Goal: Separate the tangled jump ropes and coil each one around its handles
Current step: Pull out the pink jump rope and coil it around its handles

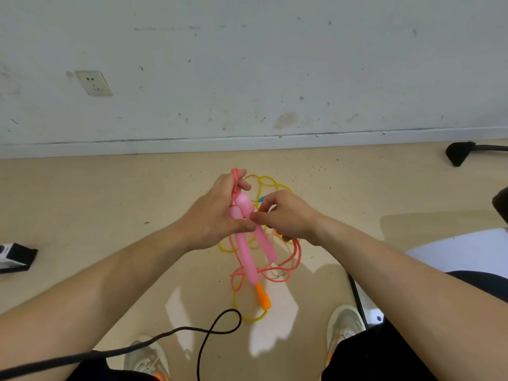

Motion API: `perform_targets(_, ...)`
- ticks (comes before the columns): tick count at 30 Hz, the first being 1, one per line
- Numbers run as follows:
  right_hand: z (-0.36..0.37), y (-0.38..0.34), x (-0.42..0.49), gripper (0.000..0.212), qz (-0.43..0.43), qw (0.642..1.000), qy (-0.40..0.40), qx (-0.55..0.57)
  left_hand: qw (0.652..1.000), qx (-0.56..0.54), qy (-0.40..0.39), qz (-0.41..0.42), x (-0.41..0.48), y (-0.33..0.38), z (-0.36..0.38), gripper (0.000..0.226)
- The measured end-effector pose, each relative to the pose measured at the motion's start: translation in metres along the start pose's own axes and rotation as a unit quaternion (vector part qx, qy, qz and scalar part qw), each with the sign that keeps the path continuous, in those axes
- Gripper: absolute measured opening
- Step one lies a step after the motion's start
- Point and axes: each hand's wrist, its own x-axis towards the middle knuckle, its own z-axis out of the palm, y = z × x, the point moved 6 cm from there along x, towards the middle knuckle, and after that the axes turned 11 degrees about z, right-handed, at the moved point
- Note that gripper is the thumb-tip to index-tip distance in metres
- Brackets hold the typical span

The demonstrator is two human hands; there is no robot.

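My left hand grips two pink jump-rope handles side by side, together with a loop of the pink rope that sticks up past my fingers. My right hand pinches the pink rope beside the handles' tops. More pink rope hangs in loose loops below my right hand down to the floor. Under my hands a yellow jump rope lies in coils on the floor, with an orange handle nearer my feet and a bit of blue showing between my hands.
A black cable loops over the beige floor near my left shoe. My right shoe stands beside a white board. A black-and-white box lies at the left edge, a black object by the wall at far right.
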Motion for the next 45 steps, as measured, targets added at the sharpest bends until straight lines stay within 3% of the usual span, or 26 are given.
perform_targets(8,-0.008,-0.013,-0.01,0.019,-0.039,0.997,0.059,0.001,0.996,0.005,0.091,-0.004,0.0,-0.003,-0.011,0.092)
perform_targets(10,-0.003,-0.015,-0.013,0.022,-0.016,0.994,0.062,0.092,0.99,0.018,0.141,-0.002,0.0,-0.001,-0.012,0.083)
perform_targets(12,0.003,-0.017,-0.019,0.024,0.017,0.965,0.026,0.261,0.981,0.023,0.195,-0.002,-0.001,-0.001,-0.015,0.077)
perform_targets(14,0.005,-0.019,-0.025,0.024,0.031,0.936,-0.001,0.351,0.97,0.021,0.242,0.003,-0.002,0.0,-0.017,0.073)
perform_targets(20,0.015,-0.023,-0.031,0.018,0.002,0.948,-0.02,0.318,0.936,-0.029,0.347,-0.056,0.0,-0.005,-0.021,0.069)
perform_targets(23,0.023,-0.026,-0.03,0.034,-0.1,0.981,0.076,0.151,0.912,-0.088,0.385,-0.109,0.0,-0.014,-0.022,0.067)
perform_targets(25,0.026,-0.027,-0.032,0.045,-0.155,0.975,0.154,0.047,0.895,-0.138,0.398,-0.146,0.0,-0.022,-0.018,0.066)
perform_targets(27,0.027,-0.029,-0.035,0.046,-0.194,0.961,0.194,0.015,0.876,-0.188,0.409,-0.174,0.0,-0.03,-0.014,0.069)
perform_targets(30,0.023,-0.033,-0.041,0.035,-0.217,0.95,0.215,0.063,0.854,-0.221,0.431,-0.192,0.001,-0.034,-0.019,0.076)
perform_targets(33,0.021,-0.028,-0.039,0.025,-0.171,0.956,0.204,0.119,0.844,-0.242,0.433,-0.206,0.004,-0.032,-0.022,0.074)
perform_targets(40,0.019,-0.031,-0.04,0.016,-0.177,0.951,0.253,0.023,0.844,-0.308,0.378,-0.224,0.009,-0.023,-0.018,0.075)
perform_targets(45,0.014,-0.024,-0.039,0.012,-0.115,0.954,0.222,0.169,0.86,-0.28,0.381,-0.192,0.013,-0.022,-0.027,0.078)
